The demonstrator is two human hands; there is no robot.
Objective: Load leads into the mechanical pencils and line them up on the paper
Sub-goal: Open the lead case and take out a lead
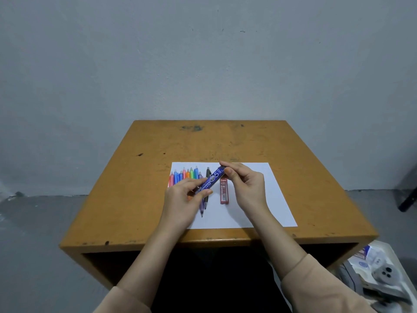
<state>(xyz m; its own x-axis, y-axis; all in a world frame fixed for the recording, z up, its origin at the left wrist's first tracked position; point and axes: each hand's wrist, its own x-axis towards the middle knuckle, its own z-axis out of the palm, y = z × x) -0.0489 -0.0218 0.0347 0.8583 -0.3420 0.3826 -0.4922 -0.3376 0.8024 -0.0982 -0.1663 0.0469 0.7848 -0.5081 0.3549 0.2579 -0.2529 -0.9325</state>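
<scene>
Far left of the paper we see grey floor meeting a grey wall, then the scuffed ochre table that carries the sheet. On the paper's left part, coloured mechanical pencils lie in a row, with a black pencil just beside them. Over the paper the left hand pinches the lower end of a blue lead case. A red lead case lies flat mid-paper. The right hand pinches the blue case's upper end. Far right of the paper we find cluttered packets.
</scene>
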